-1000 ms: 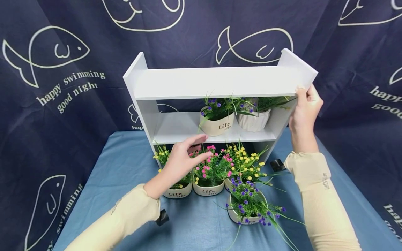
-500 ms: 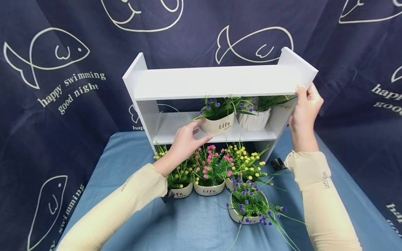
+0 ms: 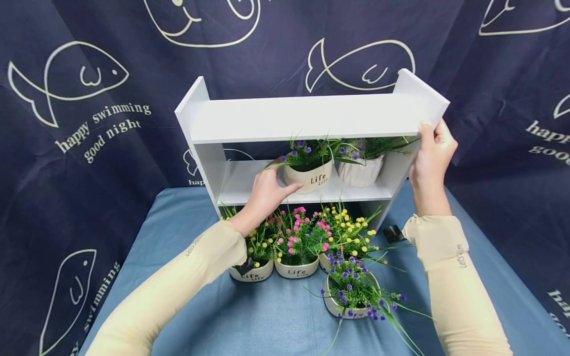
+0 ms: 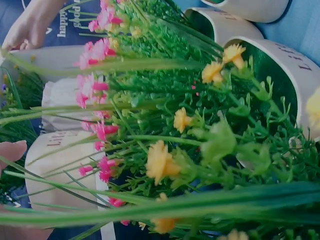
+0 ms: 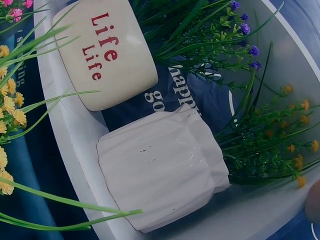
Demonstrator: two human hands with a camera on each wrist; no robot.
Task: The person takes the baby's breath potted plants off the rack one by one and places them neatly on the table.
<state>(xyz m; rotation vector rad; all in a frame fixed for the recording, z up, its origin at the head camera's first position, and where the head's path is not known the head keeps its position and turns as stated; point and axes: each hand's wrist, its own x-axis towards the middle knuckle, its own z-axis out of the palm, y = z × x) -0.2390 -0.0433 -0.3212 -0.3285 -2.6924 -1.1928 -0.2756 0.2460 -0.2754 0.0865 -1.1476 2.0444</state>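
A cream oval flowerpot [image 3: 311, 179] marked "Life" with purple flowers stands on the middle board of a white shelf unit [image 3: 303, 116]. My left hand [image 3: 266, 192] grips its left side, thumb at the front, other fingers partly hidden behind leaves and pot. Beside it on the right is a white ruffled pot [image 5: 165, 165] with small orange flowers. My right hand [image 3: 431, 163] holds the front edge of the unit's right side panel near the top board. In the left wrist view, the thumb [image 4: 14, 150] lies over the cream pot [image 4: 62, 167].
Below, pots with yellow flowers [image 3: 258, 244], pink flowers [image 3: 297, 232] and more yellow flowers [image 3: 349, 230] stand in a row. A purple-flowered pot [image 3: 352, 291] is in front on the blue cloth [image 3: 276, 321]. A dark fish-print curtain [image 3: 267, 64] hangs behind.
My left hand has moved up from in front of the lower flowers to the cream pot on the middle board and taken hold of it. The right hand has stayed in place.
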